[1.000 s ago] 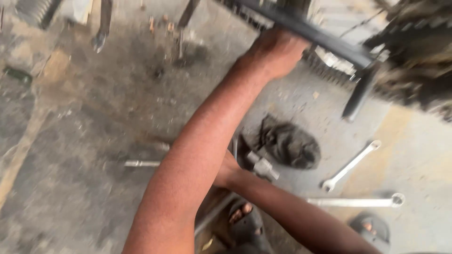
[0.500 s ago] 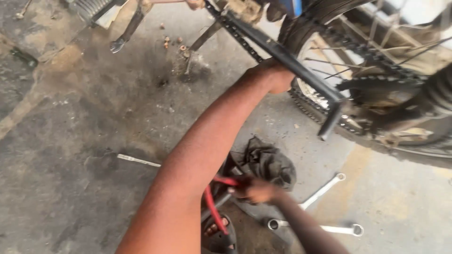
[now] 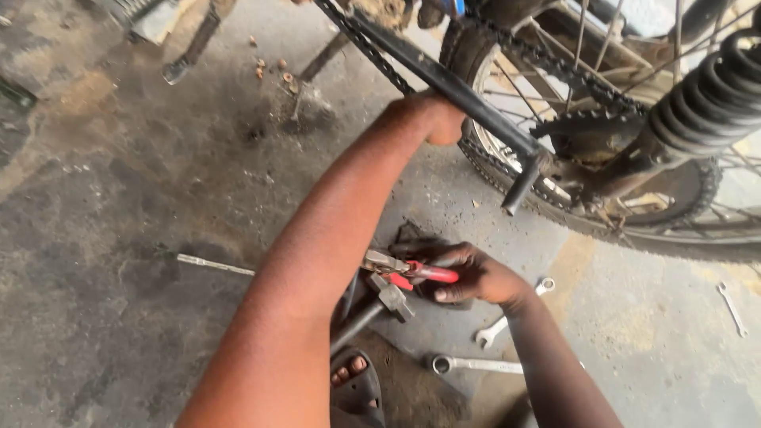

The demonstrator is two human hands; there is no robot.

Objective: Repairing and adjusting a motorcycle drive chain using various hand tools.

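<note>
The fingers of the left hand (image 3: pixel 432 119) are closed around the black swingarm (image 3: pixel 444 79) of the motorcycle, beside the rear wheel (image 3: pixel 602 198). The right hand (image 3: pixel 472 273) grips red-handled pliers (image 3: pixel 408 268) low over the floor; I think steady holding is best. Spanners (image 3: pixel 503 323) lie near.

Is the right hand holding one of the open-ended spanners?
No, the right hand grips red-handled pliers, while both spanners lie untouched on the concrete floor beside it.
</note>
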